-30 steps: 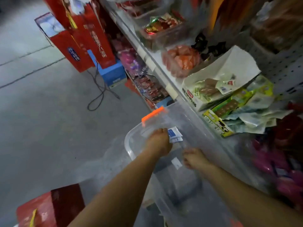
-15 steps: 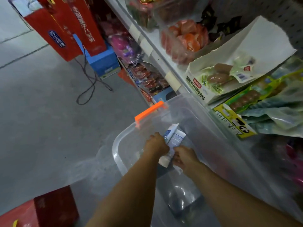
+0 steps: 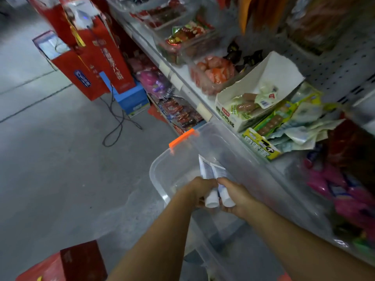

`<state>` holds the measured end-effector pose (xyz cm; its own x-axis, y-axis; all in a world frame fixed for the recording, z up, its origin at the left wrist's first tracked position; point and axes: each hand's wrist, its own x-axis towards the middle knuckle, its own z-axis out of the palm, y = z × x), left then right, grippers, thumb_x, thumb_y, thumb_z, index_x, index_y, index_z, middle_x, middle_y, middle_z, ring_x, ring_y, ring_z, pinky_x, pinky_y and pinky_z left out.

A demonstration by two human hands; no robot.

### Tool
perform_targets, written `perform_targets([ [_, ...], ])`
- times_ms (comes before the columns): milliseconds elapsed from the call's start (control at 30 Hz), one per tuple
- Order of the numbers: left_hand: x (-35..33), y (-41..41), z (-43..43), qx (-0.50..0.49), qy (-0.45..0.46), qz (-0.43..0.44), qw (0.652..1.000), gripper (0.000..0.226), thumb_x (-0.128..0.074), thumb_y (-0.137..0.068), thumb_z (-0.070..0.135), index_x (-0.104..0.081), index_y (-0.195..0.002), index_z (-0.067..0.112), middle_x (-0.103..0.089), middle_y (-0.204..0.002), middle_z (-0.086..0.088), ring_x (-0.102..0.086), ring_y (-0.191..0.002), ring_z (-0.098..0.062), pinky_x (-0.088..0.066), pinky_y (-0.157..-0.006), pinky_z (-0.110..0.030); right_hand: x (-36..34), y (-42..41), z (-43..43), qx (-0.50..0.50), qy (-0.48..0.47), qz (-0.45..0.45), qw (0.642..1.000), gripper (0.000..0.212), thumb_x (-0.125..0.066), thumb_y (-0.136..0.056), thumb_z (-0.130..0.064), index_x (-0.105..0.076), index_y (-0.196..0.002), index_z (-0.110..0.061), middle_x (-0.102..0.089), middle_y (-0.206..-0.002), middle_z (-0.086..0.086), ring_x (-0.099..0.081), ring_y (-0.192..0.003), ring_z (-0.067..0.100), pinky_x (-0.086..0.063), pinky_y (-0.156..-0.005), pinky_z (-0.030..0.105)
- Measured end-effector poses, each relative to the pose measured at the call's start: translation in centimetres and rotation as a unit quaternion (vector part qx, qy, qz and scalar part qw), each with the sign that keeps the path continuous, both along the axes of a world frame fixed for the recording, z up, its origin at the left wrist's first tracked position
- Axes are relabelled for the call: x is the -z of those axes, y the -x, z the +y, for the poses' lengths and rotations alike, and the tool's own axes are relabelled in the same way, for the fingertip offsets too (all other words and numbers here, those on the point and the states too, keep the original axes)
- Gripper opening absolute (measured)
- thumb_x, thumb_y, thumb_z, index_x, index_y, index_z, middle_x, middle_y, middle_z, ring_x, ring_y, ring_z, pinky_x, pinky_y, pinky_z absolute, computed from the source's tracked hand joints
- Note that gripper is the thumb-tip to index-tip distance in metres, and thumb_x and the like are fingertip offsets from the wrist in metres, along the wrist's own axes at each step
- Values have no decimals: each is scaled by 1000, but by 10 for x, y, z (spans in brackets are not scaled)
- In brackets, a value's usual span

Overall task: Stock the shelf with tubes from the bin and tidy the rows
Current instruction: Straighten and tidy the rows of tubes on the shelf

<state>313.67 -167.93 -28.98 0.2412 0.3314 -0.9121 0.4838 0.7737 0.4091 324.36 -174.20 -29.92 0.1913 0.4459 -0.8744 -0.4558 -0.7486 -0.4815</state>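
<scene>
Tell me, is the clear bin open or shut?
Open. No lid covers the bin; the left hand and right hand hold tubes above its open top.

Shop aisle — snack-stocked shelf

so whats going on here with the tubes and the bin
A person works beside a shop shelf, over a clear plastic bin. The left hand grips one white tube and the right hand grips a second tube, side by side, caps toward the person. Both are held above the bin, not yet on the shelf.
</scene>
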Motion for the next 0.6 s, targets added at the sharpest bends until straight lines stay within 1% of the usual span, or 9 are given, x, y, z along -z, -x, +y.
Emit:
perform_targets([
  [33, -11, 2, -7, -5, -9, -6, 1000, 39, -62, -91, 25, -51, -125, 8, -64, -118, -19, -63, -93, -33, -55, -86, -47, -11, 2, -6, 0, -10, -1, 1000, 15, -63, -89, -27, -61, -90, -12, -64, -83, 16, -59, -67, 28, -43, -58, 31],
  [100, -35, 6, -22, -14, -31, -22, 999, 35, -62, -91, 24, -54, -122, 8, -66, -104, -15, -64, -84, -29, -56, -84, -44, -34, 5, -21, 5, -27, 1, 1000, 23, -66, -88, -28, -63, -93, -6, -63, -76, 16, -56, -58, 27, -39, -52, 28],
  [167, -62, 11, -40, -32, -43, -48, 997, 30, -61, -92, 20, -55, -118, 8, -65, -91, -12, -63, -74, -24, -56, -71, -38, -60, 7, -37, 16, -41, 0, 999, 26, -69, -84, -26, -64, -96, -3, -60, -67, 13, -53, -48, 22, -37, -45, 22],
  [233, -90, 15, -59, -38, -54, -69, 995, 29, -61, -91, 18, -55, -117, 7, -64, -90, -13, -62, -72, -24, -55, -63, -35, -88, 9, -57, 27, -59, 3, 998, 23, -71, -82, -22, -64, -94, -4, -59, -58, 11, -51, -40, 17, -36, -40, 18],
  [333, -133, 24, -95, -28, -87, -87, 992, 19, -60, -89, 18, -57, -107, 12, -64, -87, -12, -62, -73, -24, -55, -63, -35, -132, 13, -93, 21, -103, 10, 994, 17, -69, -83, -23, -63, -90, -8, -58, -52, 8, -49, -38, 15, -37, -41, 17],
  [400, -162, 32, -121, -20, -115, -100, 988, 12, -60, -90, 19, -58, -101, 16, -66, -89, -11, -63, -74, -24, -56, -62, -37, -162, 16, -120, 4, -132, -8, 991, 23, -69, -82, -27, -65, -96, -9, -61, -58, 9, -53, -45, 17, -39, -46, 21],
  [467, -191, 39, -150, -14, -139, -122, 983, 20, -62, -89, 21, -60, -107, 13, -67, -92, -12, -65, -75, -25, -58, -62, -41, -192, 19, -150, -7, -156, -33, 987, 33, -70, -81, -32, -67, -102, -8, -63, -68, 13, -55, -51, 21, -37, -52, 25],
  [533, -218, 44, -177, -4, -153, -148, 977, 27, -62, -89, 21, -60, -113, 8, -68, -89, -12, -65, -72, -24, -60, -67, -47, -221, 21, -182, -14, -168, -58, 984, 32, -70, -79, -38, -68, -100, -13, -63, -69, 12, -53, -49, 20, -32, -48, 21],
  [600, -244, 46, -203, 4, -171, -170, 970, 19, -58, -92, 19, -60, -108, 9, -67, -80, -9, -64, -65, -21, -58, -72, -50, -247, 21, -214, -10, -183, -62, 981, 29, -68, -78, -41, -66, -94, -16, -57, -66, 12, -48, -42, 18, -27, -40, 16],
])
